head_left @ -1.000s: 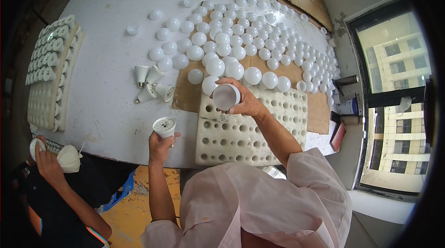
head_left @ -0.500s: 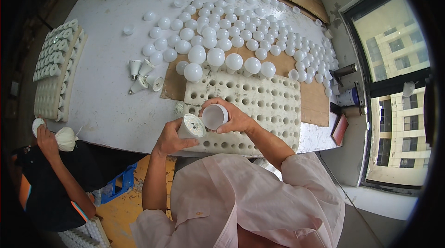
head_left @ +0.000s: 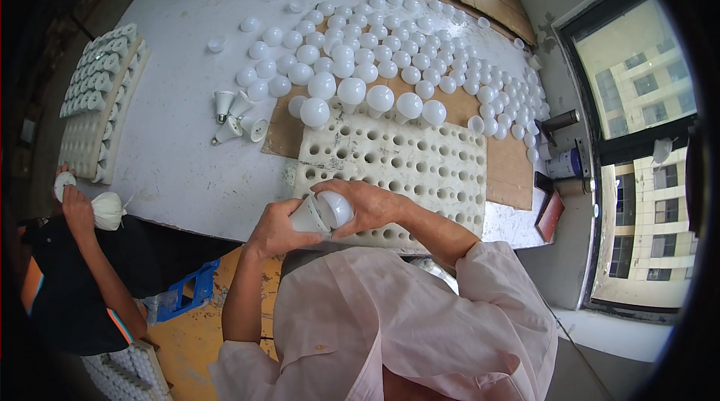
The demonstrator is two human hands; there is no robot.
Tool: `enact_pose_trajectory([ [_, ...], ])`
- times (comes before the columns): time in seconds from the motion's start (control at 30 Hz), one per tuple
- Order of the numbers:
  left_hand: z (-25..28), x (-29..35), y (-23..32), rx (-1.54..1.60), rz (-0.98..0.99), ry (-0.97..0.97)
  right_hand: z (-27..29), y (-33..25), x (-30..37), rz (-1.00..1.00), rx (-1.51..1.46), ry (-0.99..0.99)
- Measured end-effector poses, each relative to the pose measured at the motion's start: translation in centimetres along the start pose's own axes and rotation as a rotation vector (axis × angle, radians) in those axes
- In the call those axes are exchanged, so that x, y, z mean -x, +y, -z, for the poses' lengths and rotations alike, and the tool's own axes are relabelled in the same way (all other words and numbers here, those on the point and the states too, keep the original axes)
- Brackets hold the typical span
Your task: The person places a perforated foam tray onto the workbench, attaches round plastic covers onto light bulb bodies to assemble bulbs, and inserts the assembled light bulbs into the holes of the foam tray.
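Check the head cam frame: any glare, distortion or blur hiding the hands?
Head view: strong fisheye, the table edge bows and the corners go black; daylight from the window washes out the far bulbs, with only soft shadows; left hand and right hand are sharp and evenly lit, pressing a bulb base and dome together; the co-worker at left sits in shade.

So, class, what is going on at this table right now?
A person in a pink shirt holds a white bulb base in the left hand and presses a white dome cover against it with the right hand, just above a white foam tray with holes. Finished bulbs and many loose domes cover the table. Some spare bases lie to the left. A co-worker's hand at the left edge holds another bulb.
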State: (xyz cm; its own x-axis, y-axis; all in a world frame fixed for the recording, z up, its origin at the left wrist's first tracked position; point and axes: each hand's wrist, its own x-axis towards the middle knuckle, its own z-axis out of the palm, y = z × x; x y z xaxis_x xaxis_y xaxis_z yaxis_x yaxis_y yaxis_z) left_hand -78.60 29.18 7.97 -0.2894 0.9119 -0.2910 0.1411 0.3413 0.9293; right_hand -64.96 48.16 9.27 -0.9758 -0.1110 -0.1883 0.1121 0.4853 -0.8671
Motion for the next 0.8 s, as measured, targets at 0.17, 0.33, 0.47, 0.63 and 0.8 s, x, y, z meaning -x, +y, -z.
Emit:
enact_pose_trajectory([
  [0.17, -0.5, -0.1, -0.7, -0.097, -0.016, -0.026, -1.1, 0.3, -0.4, 0.125, 0.104, -0.008],
  [0.33, -0.8, -0.2, -0.5, -0.119, -0.080, 0.001, -1.3, 0.4, -0.4, 0.111, 0.080, -0.033],
  [0.47, -1.2, -0.7, 0.2, -0.167, 0.000, 0.009, -1.8, 1.0, -0.2, 0.126, 0.077, 0.021],
  [0.63, -1.7, -1.0, -0.2, -0.123, -0.061, 0.051, -3.1, 1.5, -0.2, 0.163, 0.057, 0.138],
  [0.8, -2.4, -1.6, -0.7, -0.102, -0.068, 0.016, -4.3, 2.2, -0.5, 0.482, 0.051, 0.481],
])
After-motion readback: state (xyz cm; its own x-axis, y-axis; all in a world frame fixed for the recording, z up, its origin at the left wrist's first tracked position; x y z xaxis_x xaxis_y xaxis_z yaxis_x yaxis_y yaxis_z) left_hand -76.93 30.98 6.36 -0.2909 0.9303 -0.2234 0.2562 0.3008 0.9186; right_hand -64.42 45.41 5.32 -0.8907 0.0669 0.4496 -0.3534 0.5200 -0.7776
